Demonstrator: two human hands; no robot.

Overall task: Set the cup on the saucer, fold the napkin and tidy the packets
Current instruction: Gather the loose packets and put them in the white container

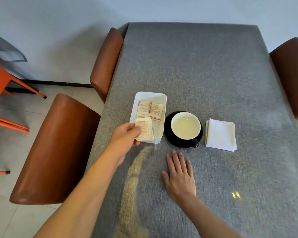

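Left hand (pixel 126 134): fingers curled round a stack of packets (pixel 144 130), thumb on top, the stack held over the near end of the white tray (pixel 159 97); further packets (pixel 150 109) lay overlapping at the tray's middle; the tray stood near the left edge of the tabletop (pixel 205 66), its long side running toward the far edge.

Right hand (pixel 179 176): fingers straight and together, palm down, flat on the cloth nearer the near edge, gripping nothing; well short of the crockery.

Cup (pixel 185 126): white inside, dark outside, holding pale liquid, seated on the black saucer (pixel 168 134); handle turned toward the near edge; saucer just beside the tray's right wall.

Napkin (pixel 220 134): white, folded into a square, lying flat to the right of the saucer, apart from it.

Surroundings: grey woven cloth covering the tabletop; brown chairs (pixel 58 148) along the left edge, another at the right edge; orange chair (pixel 0 86) on the tiled floor farther left.
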